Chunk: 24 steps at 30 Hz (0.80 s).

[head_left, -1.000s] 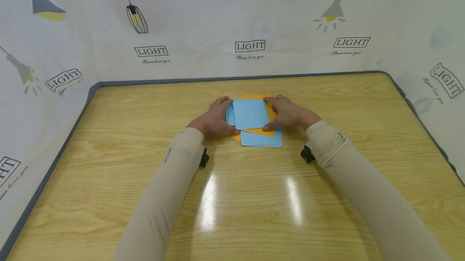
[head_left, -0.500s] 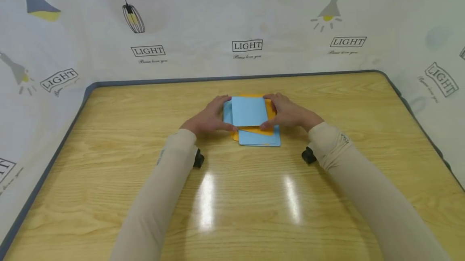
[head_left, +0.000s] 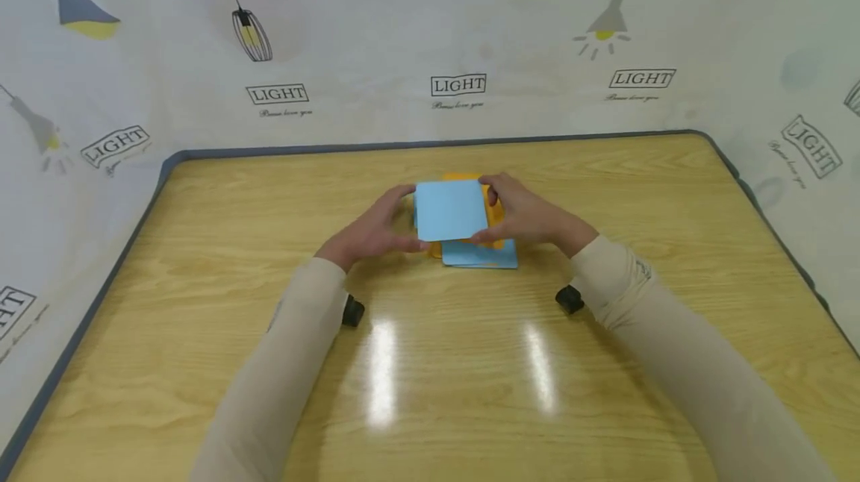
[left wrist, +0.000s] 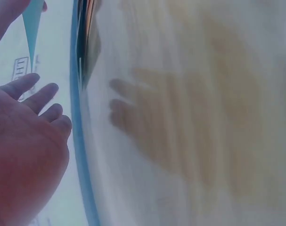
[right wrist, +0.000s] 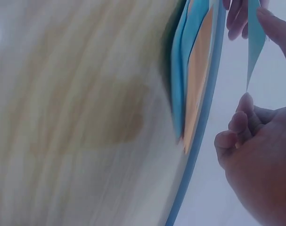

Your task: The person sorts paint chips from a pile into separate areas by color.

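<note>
A light blue square card with rounded corners is held above a loose pile of cards in the head view. My left hand grips its left edge, index finger at the far corner and thumb at the near one. At the opposite edge, my right hand holds the card the same way, its other fingers curled. Both wrist views show this card nearly edge-on and raised off the table. Beneath lie another blue card and orange cards, partly covered and fanned unevenly.
The wood-grain table has a grey-blue edging. Behind it and at both sides stands a white wall covering with printed lamps. A small black device sits at the right wrist, another at the left.
The top blue card has risen off the pile and shifted slightly left and toward me. My left hand has moved left with it; the right hand has barely moved.
</note>
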Each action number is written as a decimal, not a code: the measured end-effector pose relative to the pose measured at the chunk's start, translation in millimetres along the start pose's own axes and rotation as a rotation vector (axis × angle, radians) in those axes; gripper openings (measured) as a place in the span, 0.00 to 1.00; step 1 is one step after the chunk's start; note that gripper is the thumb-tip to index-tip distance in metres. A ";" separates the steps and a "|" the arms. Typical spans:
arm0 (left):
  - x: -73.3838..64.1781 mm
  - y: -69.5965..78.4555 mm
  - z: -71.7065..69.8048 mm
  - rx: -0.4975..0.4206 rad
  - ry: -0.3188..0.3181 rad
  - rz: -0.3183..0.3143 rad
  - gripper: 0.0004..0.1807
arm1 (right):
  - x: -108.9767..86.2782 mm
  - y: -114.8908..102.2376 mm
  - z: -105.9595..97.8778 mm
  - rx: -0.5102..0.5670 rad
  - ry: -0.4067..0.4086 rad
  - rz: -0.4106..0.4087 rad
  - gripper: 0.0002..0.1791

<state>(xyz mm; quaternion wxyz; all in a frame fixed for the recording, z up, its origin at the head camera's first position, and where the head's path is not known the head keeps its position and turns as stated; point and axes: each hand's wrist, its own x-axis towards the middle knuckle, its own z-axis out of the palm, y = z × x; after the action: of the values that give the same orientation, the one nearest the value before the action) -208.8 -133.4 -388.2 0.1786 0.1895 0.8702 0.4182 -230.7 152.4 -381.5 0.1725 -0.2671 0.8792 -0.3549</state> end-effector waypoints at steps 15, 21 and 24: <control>-101.1 -15.5 -17.8 0.113 -0.024 -0.052 0.57 | 1.6 -67.0 58.8 -0.111 -0.101 -0.111 0.58; -129.5 -28.2 -16.5 0.131 -0.021 -0.087 0.57 | 4.6 -86.3 80.4 -0.241 -0.153 -0.168 0.60; -138.8 -32.7 -17.8 0.134 -0.012 -0.097 0.57 | 7.1 -92.9 86.8 -0.258 -0.162 -0.178 0.60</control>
<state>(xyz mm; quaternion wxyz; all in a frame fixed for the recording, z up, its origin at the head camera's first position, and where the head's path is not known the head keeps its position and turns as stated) -103.1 -230.5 -382.6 0.1910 0.1612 0.9032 0.3489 -161.3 45.8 -375.6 0.1752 -0.3915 0.8735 -0.2303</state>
